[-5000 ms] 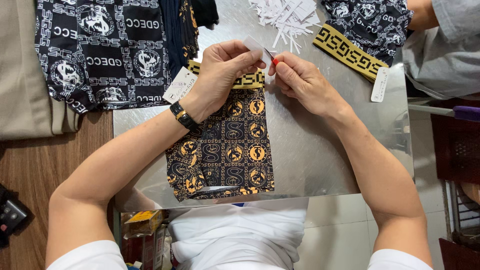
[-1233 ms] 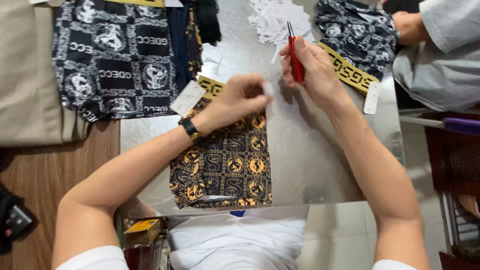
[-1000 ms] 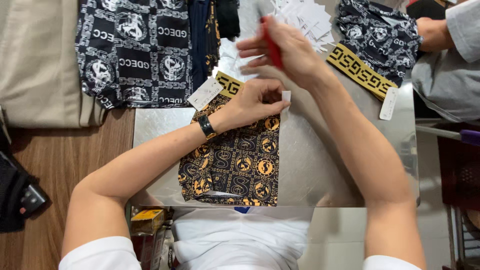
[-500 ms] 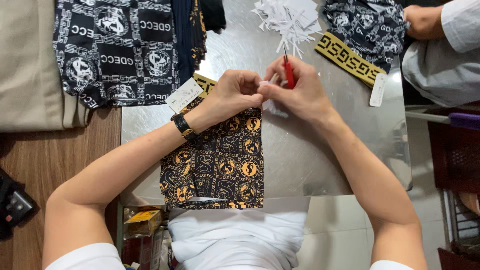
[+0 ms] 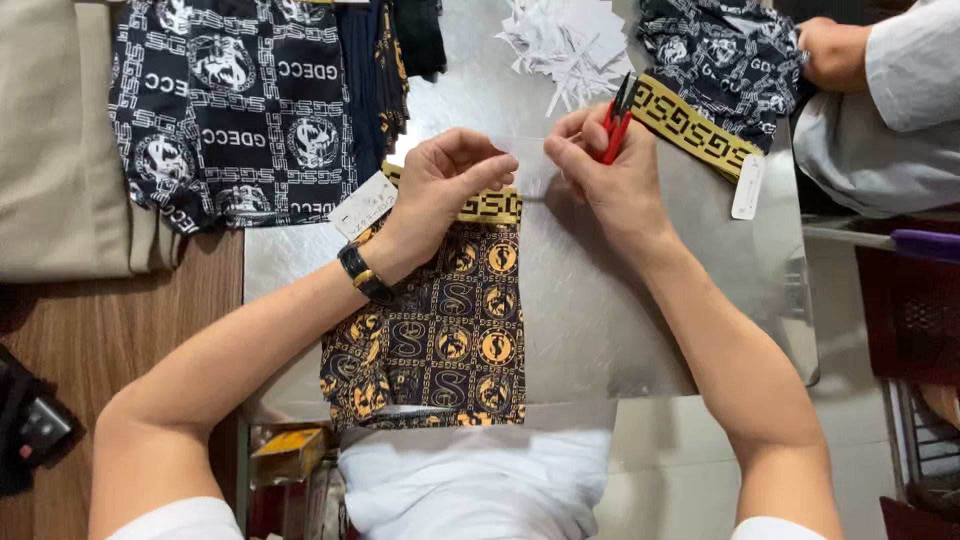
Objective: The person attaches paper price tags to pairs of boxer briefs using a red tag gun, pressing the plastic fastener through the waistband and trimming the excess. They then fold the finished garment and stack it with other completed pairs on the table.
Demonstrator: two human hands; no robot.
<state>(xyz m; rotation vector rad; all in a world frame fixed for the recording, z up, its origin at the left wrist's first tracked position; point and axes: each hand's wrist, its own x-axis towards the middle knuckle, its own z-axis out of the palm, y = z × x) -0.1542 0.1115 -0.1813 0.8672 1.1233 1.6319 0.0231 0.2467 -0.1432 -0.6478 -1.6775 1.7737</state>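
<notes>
On steel table (image 5: 600, 330), patterned shorts (image 5: 440, 330)

3 patterned shorts (image 5: 440, 320), 1 red snips (image 5: 615, 130), 1 paper-tag pile (image 5: 565, 40), 1 wristwatch (image 5: 362, 272).

white paper scraps (image 5: 565, 40), beige cloth (image 5: 60, 150)

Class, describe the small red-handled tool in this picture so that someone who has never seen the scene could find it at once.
Start at the shiny metal table and find the right hand near its far edge. The red snips stick up from that hand, just below the heap of white paper tags. They are the only red thing among black, gold and white items.
</notes>
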